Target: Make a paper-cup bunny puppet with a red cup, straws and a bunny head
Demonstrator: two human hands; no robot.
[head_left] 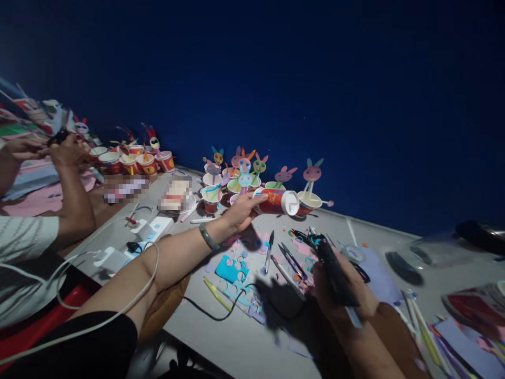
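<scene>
My left hand (241, 211), with a green bangle at its wrist, grips a red paper cup (271, 201) tipped on its side. The cup's white bottom (291, 203) faces right. In my right hand (357, 284) is a black hot glue gun (332, 266). A pale glue stick (353, 317) sticks out of its rear end, and its nozzle points toward the far side of the table. Behind the held cup stand several paper cups with rabbit-headed figures in them, one pink-faced rabbit (312, 172) rising from a cup (308, 202) at the right.
Pens (270, 251), a cut blue sheet (232, 269) and paper scraps litter the table (205, 342). A roll of tape (353, 253) lies near the glue gun. At left are a power strip (152, 231), white cables and a co-worker's hands (63, 147). Coloured strips (428, 326) lie right; a dark blue wall rises behind.
</scene>
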